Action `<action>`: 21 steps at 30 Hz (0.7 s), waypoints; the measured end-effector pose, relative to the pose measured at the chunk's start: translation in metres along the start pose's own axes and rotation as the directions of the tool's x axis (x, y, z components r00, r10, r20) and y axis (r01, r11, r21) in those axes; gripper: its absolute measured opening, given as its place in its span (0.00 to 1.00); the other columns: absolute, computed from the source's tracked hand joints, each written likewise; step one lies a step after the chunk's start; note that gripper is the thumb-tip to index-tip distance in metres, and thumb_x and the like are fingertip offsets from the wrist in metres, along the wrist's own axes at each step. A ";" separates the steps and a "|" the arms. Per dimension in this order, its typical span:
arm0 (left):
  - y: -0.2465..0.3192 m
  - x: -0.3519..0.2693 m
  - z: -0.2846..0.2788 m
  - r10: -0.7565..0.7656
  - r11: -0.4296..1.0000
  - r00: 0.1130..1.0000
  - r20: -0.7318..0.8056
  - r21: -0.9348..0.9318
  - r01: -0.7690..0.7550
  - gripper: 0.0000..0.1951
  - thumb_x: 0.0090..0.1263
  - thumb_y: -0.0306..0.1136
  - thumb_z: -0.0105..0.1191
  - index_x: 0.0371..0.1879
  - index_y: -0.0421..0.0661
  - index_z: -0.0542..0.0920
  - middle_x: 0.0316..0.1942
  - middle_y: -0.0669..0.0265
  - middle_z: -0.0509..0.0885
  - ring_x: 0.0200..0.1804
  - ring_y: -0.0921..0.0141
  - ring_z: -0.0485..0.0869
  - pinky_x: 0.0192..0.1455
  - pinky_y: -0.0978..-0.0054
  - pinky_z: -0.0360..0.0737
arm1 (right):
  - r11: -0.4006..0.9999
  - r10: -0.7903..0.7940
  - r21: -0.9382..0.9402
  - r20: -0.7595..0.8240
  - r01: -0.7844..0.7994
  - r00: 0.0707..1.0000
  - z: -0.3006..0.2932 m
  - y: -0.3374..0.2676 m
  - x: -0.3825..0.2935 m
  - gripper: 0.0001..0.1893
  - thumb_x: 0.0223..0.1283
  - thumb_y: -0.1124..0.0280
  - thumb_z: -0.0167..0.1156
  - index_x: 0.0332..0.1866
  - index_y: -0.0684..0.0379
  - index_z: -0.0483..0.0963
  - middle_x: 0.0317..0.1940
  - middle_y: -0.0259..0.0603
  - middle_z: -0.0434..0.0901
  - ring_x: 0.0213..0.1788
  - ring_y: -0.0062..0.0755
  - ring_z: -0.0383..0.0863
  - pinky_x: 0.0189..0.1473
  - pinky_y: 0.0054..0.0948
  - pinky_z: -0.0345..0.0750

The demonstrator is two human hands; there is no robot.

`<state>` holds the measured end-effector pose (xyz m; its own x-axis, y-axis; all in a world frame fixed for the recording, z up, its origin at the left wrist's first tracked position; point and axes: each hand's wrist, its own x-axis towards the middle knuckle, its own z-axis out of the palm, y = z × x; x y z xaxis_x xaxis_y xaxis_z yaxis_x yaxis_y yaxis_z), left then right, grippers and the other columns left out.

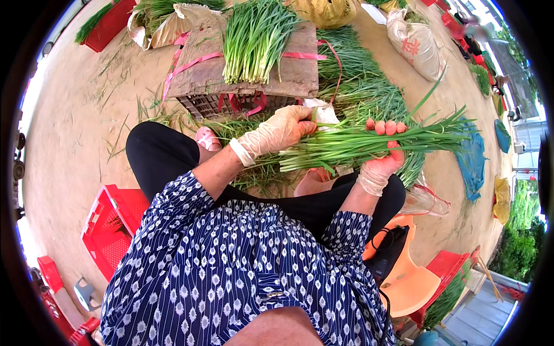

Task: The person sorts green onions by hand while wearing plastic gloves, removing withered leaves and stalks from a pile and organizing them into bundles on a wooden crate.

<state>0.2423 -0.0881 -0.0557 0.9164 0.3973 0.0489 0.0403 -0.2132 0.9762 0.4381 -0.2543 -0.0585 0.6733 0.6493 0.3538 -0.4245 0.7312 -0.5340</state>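
My right hand (384, 151), in a thin pale glove, is wrapped around a loose bunch of garlic chives (342, 145). The pale cut ends point left and the leafy tips right. Over the left part of the bunch, my gloved left hand (283, 129) pinches a thin green blade between thumb and fingers; its fingertips partly hide it. Beyond both hands, a neat pile of chives (253, 47) lies on a worn wooden board (194, 65). The board rests on a dark plastic crate (201, 107) and is tied with pink strap (303, 56).
Loose chives (359, 73) cover the ground right of the board, with scraps beneath my hands. A white woven sack (415, 45) stands at upper right. A red basket (108, 233) is at left, an orange plastic chair (407, 285) at lower right, and a blue sack (471, 160) farther right.
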 end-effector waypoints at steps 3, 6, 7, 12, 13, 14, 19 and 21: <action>-0.007 -0.005 -0.017 -0.051 0.997 0.999 0.007 0.063 0.050 0.09 0.74 0.32 0.55 0.42 0.36 0.81 0.31 0.69 0.80 0.37 0.77 0.74 0.43 0.74 0.75 | 1.000 0.009 -0.010 0.008 -0.009 1.000 -0.005 0.002 0.002 0.17 0.47 0.77 0.66 0.43 0.54 0.72 0.32 0.35 0.75 0.38 0.34 0.75 0.58 0.52 0.74; -0.022 -0.008 -0.032 -0.251 0.968 0.967 -0.038 0.002 0.251 0.09 0.77 0.31 0.51 0.38 0.38 0.81 0.31 0.71 0.80 0.35 0.79 0.73 0.41 0.78 0.73 | 0.999 -0.032 0.013 0.021 0.031 0.999 -0.004 0.000 0.003 0.15 0.47 0.76 0.66 0.41 0.54 0.72 0.28 0.33 0.71 0.33 0.32 0.73 0.55 0.48 0.76; -0.034 -0.009 -0.036 -0.333 0.941 0.941 -0.059 -0.080 0.328 0.09 0.77 0.31 0.51 0.38 0.39 0.81 0.32 0.71 0.81 0.34 0.79 0.73 0.41 0.79 0.73 | 0.998 -0.048 0.033 0.022 0.047 0.999 -0.001 -0.001 0.003 0.14 0.48 0.76 0.66 0.41 0.54 0.72 0.27 0.32 0.70 0.32 0.31 0.72 0.54 0.47 0.77; -0.089 -0.030 -0.061 -0.621 0.723 0.771 -0.141 -0.482 0.495 0.10 0.77 0.33 0.53 0.37 0.40 0.83 0.30 0.68 0.84 0.32 0.76 0.81 0.30 0.80 0.77 | 0.958 -0.166 0.266 0.220 0.105 0.961 -0.013 -0.036 0.003 0.11 0.55 0.81 0.60 0.38 0.50 0.72 0.27 0.22 0.70 0.33 0.22 0.70 0.51 0.32 0.70; -0.110 -0.038 -0.074 -0.658 0.725 0.741 -0.133 -0.377 0.576 0.10 0.76 0.33 0.54 0.36 0.40 0.83 0.29 0.67 0.84 0.31 0.75 0.81 0.29 0.78 0.78 | 0.943 -0.200 0.300 0.169 0.143 0.965 -0.009 -0.041 0.002 0.11 0.54 0.80 0.61 0.38 0.50 0.72 0.27 0.22 0.70 0.32 0.21 0.69 0.50 0.32 0.70; -0.124 -0.041 -0.081 -0.716 0.697 0.679 -0.159 -0.201 0.688 0.09 0.74 0.33 0.56 0.35 0.40 0.83 0.29 0.65 0.85 0.30 0.72 0.83 0.30 0.74 0.80 | 0.926 -0.231 0.331 0.115 0.181 0.966 -0.005 -0.043 0.000 0.12 0.52 0.80 0.62 0.38 0.49 0.72 0.26 0.22 0.70 0.31 0.20 0.68 0.49 0.31 0.70; -0.143 -0.051 -0.069 -0.254 0.479 0.829 -0.499 0.679 0.556 0.21 0.60 0.34 0.63 0.51 0.37 0.82 0.40 0.43 0.84 0.48 0.48 0.84 0.51 0.56 0.81 | 0.912 -0.219 0.382 0.149 0.148 0.964 -0.013 -0.048 0.002 0.03 0.66 0.72 0.59 0.37 0.51 0.72 0.28 0.22 0.71 0.32 0.22 0.70 0.52 0.33 0.71; -0.109 -0.036 -0.059 -0.032 0.786 0.915 -0.403 0.556 0.272 0.23 0.61 0.34 0.62 0.56 0.40 0.80 0.48 0.45 0.81 0.52 0.49 0.82 0.57 0.56 0.79 | 0.902 -0.189 0.413 0.111 0.128 0.976 -0.009 -0.044 0.003 0.03 0.65 0.73 0.57 0.36 0.51 0.72 0.27 0.22 0.71 0.31 0.22 0.69 0.51 0.32 0.70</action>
<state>0.1814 -0.0260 -0.1515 0.6767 0.7296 0.0988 0.5021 -0.5554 0.6629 0.4649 -0.2863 -0.0408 0.6702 0.5184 0.5312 -0.5469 0.8287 -0.1188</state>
